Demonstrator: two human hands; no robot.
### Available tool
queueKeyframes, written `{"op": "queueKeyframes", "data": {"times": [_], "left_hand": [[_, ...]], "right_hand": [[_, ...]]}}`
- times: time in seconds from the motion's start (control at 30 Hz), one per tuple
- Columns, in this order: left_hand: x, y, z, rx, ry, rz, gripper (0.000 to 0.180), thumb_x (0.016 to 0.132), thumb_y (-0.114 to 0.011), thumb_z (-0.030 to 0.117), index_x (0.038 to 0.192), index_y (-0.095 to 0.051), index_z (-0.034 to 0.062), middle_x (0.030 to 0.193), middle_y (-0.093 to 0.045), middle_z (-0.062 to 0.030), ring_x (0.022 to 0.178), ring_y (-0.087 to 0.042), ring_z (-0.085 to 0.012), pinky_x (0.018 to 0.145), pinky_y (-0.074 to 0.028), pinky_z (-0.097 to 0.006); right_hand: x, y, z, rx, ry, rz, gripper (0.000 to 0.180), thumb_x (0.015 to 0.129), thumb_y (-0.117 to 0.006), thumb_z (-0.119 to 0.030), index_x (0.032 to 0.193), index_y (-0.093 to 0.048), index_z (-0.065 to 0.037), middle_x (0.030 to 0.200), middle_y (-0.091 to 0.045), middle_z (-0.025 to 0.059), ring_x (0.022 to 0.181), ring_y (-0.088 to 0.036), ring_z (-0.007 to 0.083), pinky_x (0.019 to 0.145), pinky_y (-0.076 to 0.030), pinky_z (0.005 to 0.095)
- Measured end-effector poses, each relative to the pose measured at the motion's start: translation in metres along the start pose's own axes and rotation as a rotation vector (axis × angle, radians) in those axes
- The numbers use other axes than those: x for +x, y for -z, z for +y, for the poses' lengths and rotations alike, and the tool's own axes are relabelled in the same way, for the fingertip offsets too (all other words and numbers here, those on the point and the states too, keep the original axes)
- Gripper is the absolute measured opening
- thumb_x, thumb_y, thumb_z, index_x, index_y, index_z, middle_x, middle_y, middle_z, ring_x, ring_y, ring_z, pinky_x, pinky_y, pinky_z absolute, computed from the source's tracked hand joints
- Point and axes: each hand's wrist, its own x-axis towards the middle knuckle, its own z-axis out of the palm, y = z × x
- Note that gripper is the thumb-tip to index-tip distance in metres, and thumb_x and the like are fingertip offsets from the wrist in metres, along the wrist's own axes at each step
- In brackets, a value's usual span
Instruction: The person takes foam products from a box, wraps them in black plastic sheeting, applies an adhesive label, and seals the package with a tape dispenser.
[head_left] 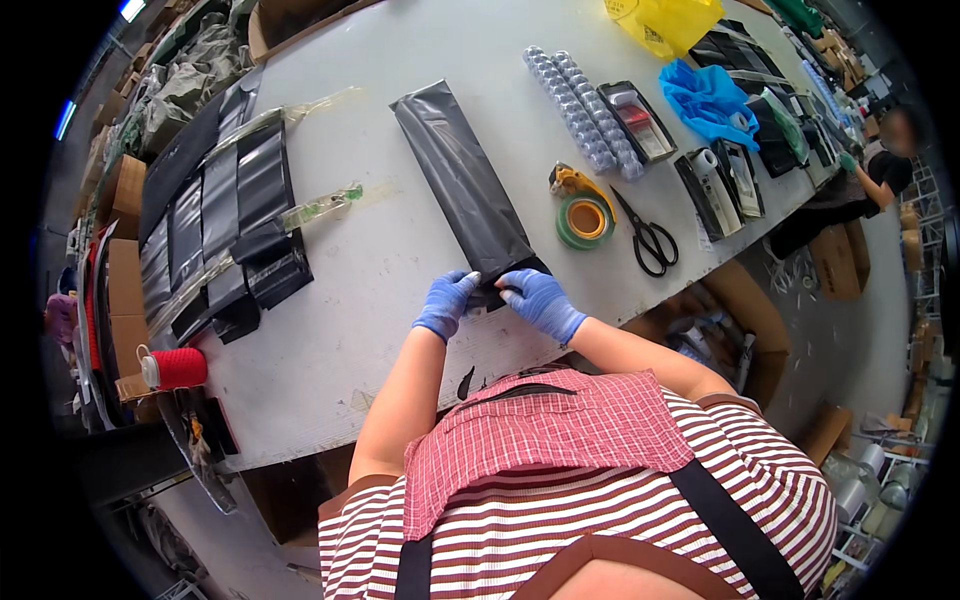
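A long black plastic bag (462, 175) lies flat on the white table in front of me, running away from me toward the far side. Its near end is pinched between my two gloved hands. My left hand (446, 302), in a blue glove, closes thumb and fingers on the left side of that end. On the right side, my right hand (542, 304), gloved the same way, has its fingers curled on the black plastic. Whatever the bag contains is hidden.
Black wrapped packages (225, 205) with clear tape lie left. A red spool (180, 368) stands at the left edge. To the right are scissors (650, 238), green tape (584, 220), bubble-wrapped rolls (580, 112), boxed items (640, 122) and a blue bag (705, 102). Another person (870, 180) stands far right.
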Motion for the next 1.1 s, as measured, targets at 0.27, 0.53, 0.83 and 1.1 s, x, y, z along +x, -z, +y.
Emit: {"op": "queueKeyframes", "data": {"times": [0.27, 0.53, 0.83, 1.1], "left_hand": [[0.000, -0.006, 0.005, -0.047, 0.080, 0.007, 0.021, 0.095, -0.057, 0.020, 0.108, -0.063, 0.0047, 0.084, -0.068, -0.0093, 0.068, -0.067, -0.0209, 0.056, -0.054, -0.032], [-0.005, -0.009, -0.002, -0.113, 0.109, 0.041, 0.018, 0.095, -0.057, 0.018, 0.105, -0.064, 0.0047, 0.080, -0.067, -0.0077, 0.064, -0.064, -0.0190, 0.056, -0.052, -0.031], [-0.007, -0.020, 0.001, -0.180, 0.040, 0.029, 0.020, 0.094, -0.057, 0.016, 0.109, -0.062, 0.0037, 0.081, -0.067, -0.0062, 0.064, -0.063, -0.0163, 0.053, -0.047, -0.028], [-0.007, -0.012, -0.003, -0.154, 0.046, 0.039, 0.018, 0.094, -0.057, 0.017, 0.105, -0.063, 0.0037, 0.081, -0.067, -0.0072, 0.065, -0.064, -0.0186, 0.057, -0.051, -0.032]], "right_hand": [[0.011, -0.003, -0.001, -0.150, 0.304, -0.079, 0.014, 0.081, -0.068, -0.013, 0.094, -0.067, -0.008, 0.090, -0.064, 0.0122, 0.086, -0.062, 0.0323, 0.079, -0.051, 0.0392], [-0.044, 0.057, 0.019, -0.182, 0.100, -0.374, 0.012, 0.087, -0.061, -0.014, 0.094, -0.066, -0.007, 0.095, -0.065, 0.0148, 0.092, -0.062, 0.0348, 0.081, -0.051, 0.0414], [0.023, 0.011, 0.004, -0.184, 0.307, -0.264, 0.012, 0.088, -0.059, -0.011, 0.099, -0.065, -0.008, 0.097, -0.063, 0.0132, 0.090, -0.063, 0.0329, 0.079, -0.051, 0.0416], [-0.015, 0.045, 0.011, -0.213, 0.174, -0.364, 0.014, 0.089, -0.059, -0.015, 0.100, -0.062, -0.007, 0.099, -0.063, 0.0150, 0.090, -0.063, 0.0353, 0.079, -0.051, 0.0424]]}}
